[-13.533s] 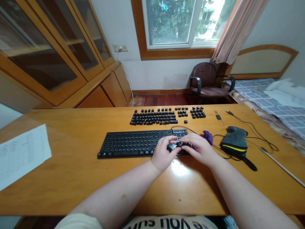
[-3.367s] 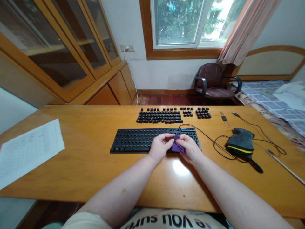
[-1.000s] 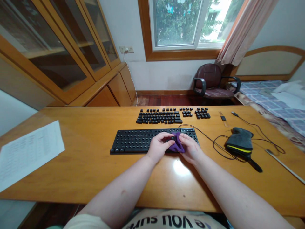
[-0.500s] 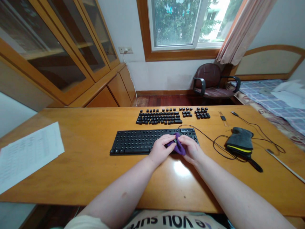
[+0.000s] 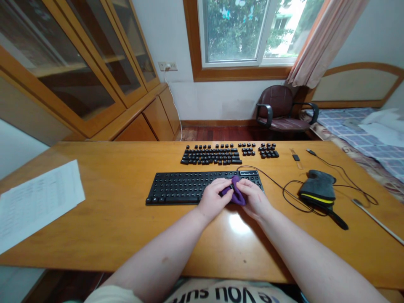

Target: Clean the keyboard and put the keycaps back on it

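Observation:
A black keyboard base (image 5: pixel 183 187) with its keycaps off lies on the wooden desk (image 5: pixel 126 227). The removed keycaps (image 5: pixel 211 155) sit in rows behind it. My left hand (image 5: pixel 213 198) and my right hand (image 5: pixel 254 198) meet over the keyboard's right part. Both are closed, pinching a small purple cloth (image 5: pixel 235 197) between them. A small dark piece, perhaps a keycap, shows at the fingertips inside the cloth.
A sheet of paper (image 5: pixel 34 202) lies at the desk's left edge. A grey and yellow pouch (image 5: pixel 317 190) with black cables (image 5: pixel 290 191) sits to the right, and a thin white rod (image 5: pixel 377 221) beyond. A chair (image 5: pixel 277 109), cabinets and a bed stand behind.
My hands have kept working the purple cloth between the fingers over the keyboard's right part. The cloth has shifted slightly in my grip. Nothing else has moved.

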Action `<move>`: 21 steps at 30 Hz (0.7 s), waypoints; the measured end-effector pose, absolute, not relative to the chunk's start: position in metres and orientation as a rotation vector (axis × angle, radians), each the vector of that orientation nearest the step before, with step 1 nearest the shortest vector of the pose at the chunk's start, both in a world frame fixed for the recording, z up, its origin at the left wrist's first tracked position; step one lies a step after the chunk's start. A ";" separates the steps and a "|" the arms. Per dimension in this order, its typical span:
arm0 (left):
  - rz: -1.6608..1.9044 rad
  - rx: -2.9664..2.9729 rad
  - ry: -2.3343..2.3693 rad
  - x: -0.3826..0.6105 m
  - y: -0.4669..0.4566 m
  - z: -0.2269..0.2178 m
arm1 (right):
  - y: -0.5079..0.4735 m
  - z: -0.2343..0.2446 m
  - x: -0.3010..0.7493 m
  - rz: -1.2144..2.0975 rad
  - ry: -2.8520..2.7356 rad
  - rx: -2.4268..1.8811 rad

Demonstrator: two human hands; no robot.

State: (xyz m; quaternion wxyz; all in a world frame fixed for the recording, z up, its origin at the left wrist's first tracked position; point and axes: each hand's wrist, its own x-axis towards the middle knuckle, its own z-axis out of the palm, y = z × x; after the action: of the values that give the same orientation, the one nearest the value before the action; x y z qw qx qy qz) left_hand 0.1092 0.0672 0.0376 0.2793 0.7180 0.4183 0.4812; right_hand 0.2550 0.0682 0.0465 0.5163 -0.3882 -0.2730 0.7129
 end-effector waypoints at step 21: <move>1.387 1.796 1.294 0.105 0.065 0.043 | 0.100 0.080 0.331 0.948 -0.964 -1.378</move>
State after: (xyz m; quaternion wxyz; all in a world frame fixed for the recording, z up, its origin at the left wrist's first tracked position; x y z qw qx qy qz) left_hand 0.1052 0.0650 0.0431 0.2616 0.6635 0.4781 0.5126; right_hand 0.3309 0.1004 0.0796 0.5692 -0.5867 -0.4107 0.4039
